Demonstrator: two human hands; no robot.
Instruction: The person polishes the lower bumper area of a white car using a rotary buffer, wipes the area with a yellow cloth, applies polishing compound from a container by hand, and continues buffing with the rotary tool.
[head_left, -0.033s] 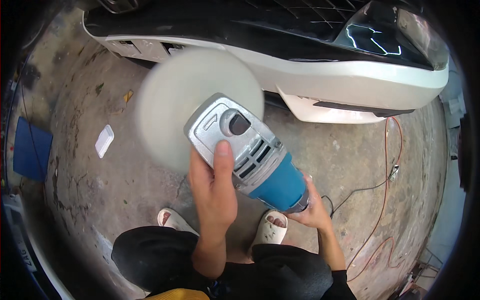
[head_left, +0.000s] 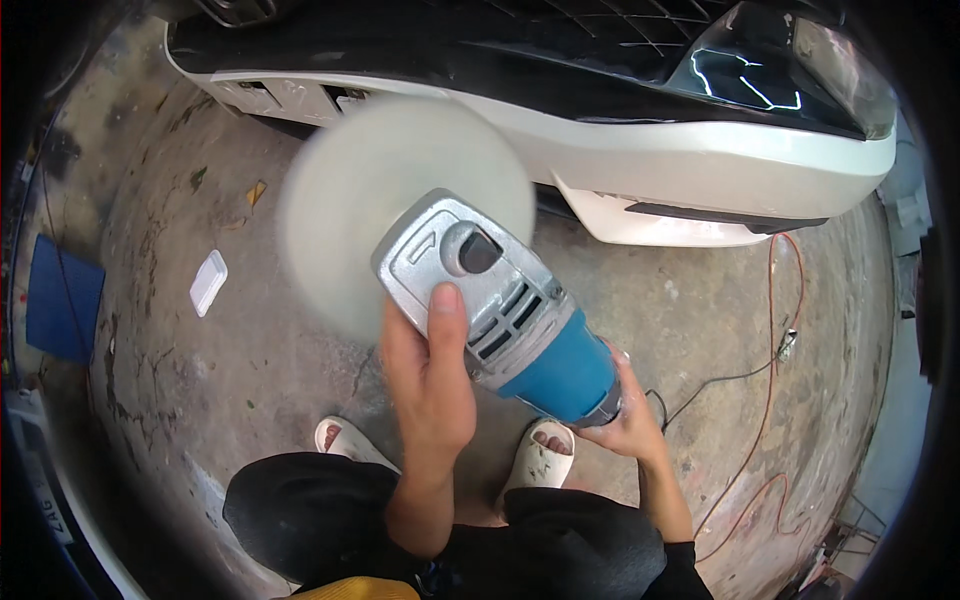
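Both my hands hold a polisher (head_left: 560, 368) with a silver metal head and a teal motor body. My left hand (head_left: 430, 400) grips the head from its near left side, thumb on top and the other fingers hidden underneath. Around the back end of the teal body wraps my right hand (head_left: 632, 415). A large round white polishing pad (head_left: 345, 215), blurred as if spinning, sits under the head. It overlaps the white lower edge of a car bumper (head_left: 700, 165) in the view; whether they touch I cannot tell.
An orange hose (head_left: 772, 340) and a dark cord (head_left: 705, 383) lie on the concrete floor to the right. A white foam tray (head_left: 208, 283) and a dry leaf (head_left: 256, 192) lie at left, with a blue panel (head_left: 62, 300) beyond. My feet wear cream slippers (head_left: 542, 462).
The polisher and its pad have shifted very slightly to the right, with my left hand on it. The car and the things on the floor look the same.
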